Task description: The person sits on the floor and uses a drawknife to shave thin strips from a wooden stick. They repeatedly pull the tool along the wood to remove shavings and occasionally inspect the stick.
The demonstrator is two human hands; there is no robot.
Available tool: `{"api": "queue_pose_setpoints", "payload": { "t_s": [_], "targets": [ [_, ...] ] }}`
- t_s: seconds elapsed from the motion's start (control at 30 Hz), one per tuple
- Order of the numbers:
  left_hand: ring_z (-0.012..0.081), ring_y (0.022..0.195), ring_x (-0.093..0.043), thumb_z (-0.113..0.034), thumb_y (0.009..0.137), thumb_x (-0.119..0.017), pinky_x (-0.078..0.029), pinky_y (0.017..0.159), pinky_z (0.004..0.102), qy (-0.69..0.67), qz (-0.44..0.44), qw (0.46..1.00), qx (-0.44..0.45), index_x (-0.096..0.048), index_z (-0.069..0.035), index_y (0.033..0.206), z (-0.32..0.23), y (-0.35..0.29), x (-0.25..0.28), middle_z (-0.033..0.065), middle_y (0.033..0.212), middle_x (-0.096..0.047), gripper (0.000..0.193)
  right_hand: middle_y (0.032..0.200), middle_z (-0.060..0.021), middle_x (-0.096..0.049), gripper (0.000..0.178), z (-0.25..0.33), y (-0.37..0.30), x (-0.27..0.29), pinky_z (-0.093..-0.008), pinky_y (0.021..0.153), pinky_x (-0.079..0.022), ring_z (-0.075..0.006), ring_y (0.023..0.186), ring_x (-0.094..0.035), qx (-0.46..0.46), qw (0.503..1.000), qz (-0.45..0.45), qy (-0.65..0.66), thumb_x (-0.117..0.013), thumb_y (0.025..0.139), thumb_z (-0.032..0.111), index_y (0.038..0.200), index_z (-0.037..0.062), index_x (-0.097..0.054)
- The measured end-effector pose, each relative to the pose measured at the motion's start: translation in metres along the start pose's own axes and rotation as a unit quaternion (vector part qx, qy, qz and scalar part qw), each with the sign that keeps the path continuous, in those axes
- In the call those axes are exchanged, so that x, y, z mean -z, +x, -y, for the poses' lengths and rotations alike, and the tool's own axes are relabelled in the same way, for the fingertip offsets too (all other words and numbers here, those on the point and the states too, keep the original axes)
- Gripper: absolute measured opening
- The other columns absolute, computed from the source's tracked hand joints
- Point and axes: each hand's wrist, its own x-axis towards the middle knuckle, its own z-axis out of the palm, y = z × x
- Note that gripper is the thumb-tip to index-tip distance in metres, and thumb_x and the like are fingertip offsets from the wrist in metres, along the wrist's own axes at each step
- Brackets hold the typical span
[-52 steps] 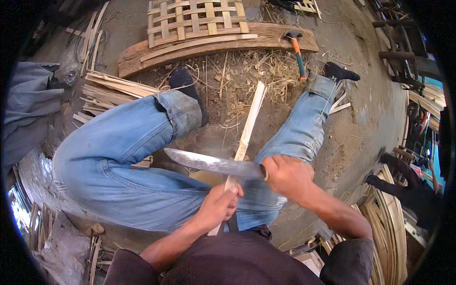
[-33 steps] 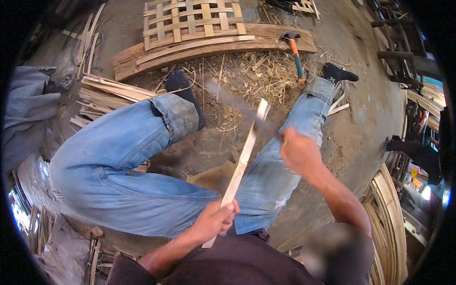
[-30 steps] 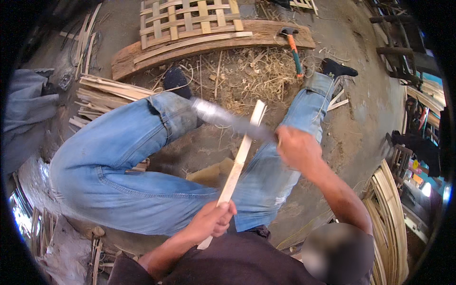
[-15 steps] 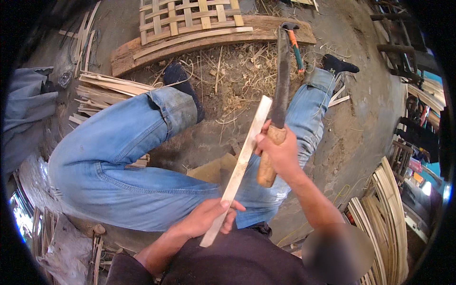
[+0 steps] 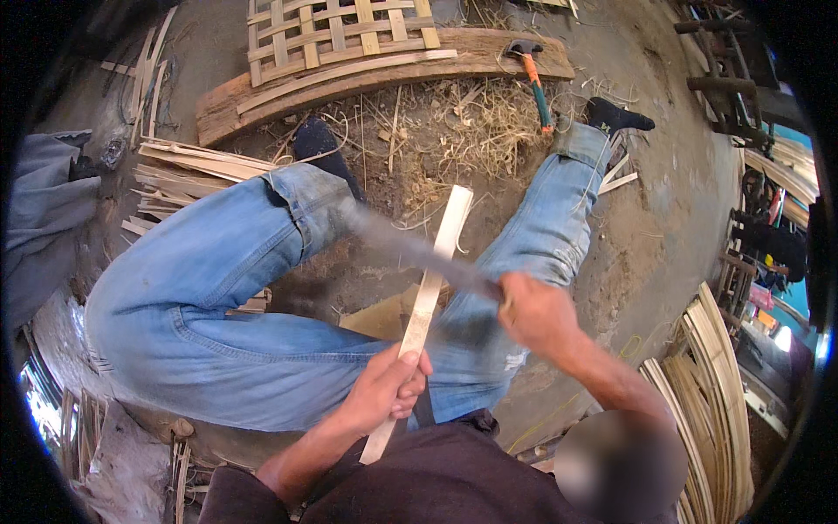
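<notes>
A flat, pale bamboo strip (image 5: 425, 301) slants up from my lap, its far end between my knees. Near its lower end, my left hand (image 5: 384, 389) is closed around it, thumb on top. My right hand (image 5: 537, 313) grips a long knife (image 5: 419, 251) by its handle, which the fingers mostly cover. The grey blade, smeared by motion, lies across the strip and points up and left toward my trouser cuff. Whether blade and strip touch, I cannot tell. A thin shaving curls beside the strip's upper right edge.
Beyond my feet lies a thick wooden plank (image 5: 218, 113) bearing a woven bamboo lattice (image 5: 336, 39) and a hammer (image 5: 534, 83) with an orange and green handle. Shavings (image 5: 480, 131) litter the ground before it. Split strips are piled at left (image 5: 188, 170) and right (image 5: 711, 393).
The knife has swung from pointing away from me to lying leftward across the strip. My left hand has shifted slightly up and left, and the strip stands a little steeper.
</notes>
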Motion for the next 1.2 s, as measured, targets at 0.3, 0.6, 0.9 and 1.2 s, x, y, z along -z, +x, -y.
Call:
{"api": "queue_pose_setpoints", "payload": {
  "t_s": [0.3, 0.6, 0.9, 1.2],
  "targets": [
    [0.0044, 0.049, -0.036, -0.029, 0.104, -0.039, -0.031, 0.045, 0.0224, 0.152, -0.099, 0.962, -0.205, -0.051, -0.004, 0.101, -0.04, 0.018, -0.015, -0.0037, 0.065, -0.041, 0.028, 0.077, -0.0042, -0.062, 0.023, -0.016, 0.082, 0.009, -0.0263, 0.056, -0.05, -0.0114, 0.059, -0.06, -0.244, 0.737, -0.217, 0.592, -0.07, 0.087, 0.02, 0.098, 0.0042, -0.057],
    [0.0277, 0.088, -0.062, -0.029, 0.102, -0.041, -0.047, 0.076, 0.0396, 0.514, -0.308, 0.678, -0.427, -0.055, 0.002, 0.11, -0.072, 0.032, -0.019, 0.0176, 0.093, -0.06, 0.035, 0.082, -0.0024, -0.06, 0.032, 0.075, 0.128, 0.037, -0.0258, 0.064, -0.051, -0.0119, 0.067, -0.061, -0.103, 0.628, -0.126, 0.761, -0.074, 0.079, 0.002, 0.103, 0.005, -0.053],
    [0.0196, 0.101, -0.057, -0.03, 0.101, -0.046, -0.046, 0.087, 0.0322, 0.362, -0.284, 0.598, -0.656, -0.055, 0.0, 0.124, -0.197, 0.034, -0.078, 0.0123, 0.108, -0.057, 0.038, 0.083, 0.0001, -0.059, 0.029, 0.059, 0.155, 0.067, -0.0245, 0.068, -0.049, -0.0074, 0.077, -0.058, 0.044, 0.684, -0.144, 0.713, -0.076, 0.076, 0.0, 0.094, 0.0055, -0.055],
    [0.0191, 0.079, -0.063, -0.032, 0.1, -0.05, -0.049, 0.07, 0.0301, 0.491, -0.164, 0.567, -0.641, -0.067, -0.003, 0.107, -0.196, 0.065, -0.072, 0.0095, 0.084, -0.064, 0.034, 0.083, -0.0084, -0.068, 0.026, 0.015, 0.154, 0.034, -0.0318, 0.073, -0.051, -0.0164, 0.079, -0.066, 0.019, 0.774, -0.15, 0.615, -0.074, 0.072, 0.006, 0.093, 0.0062, -0.059]
  ]
}}
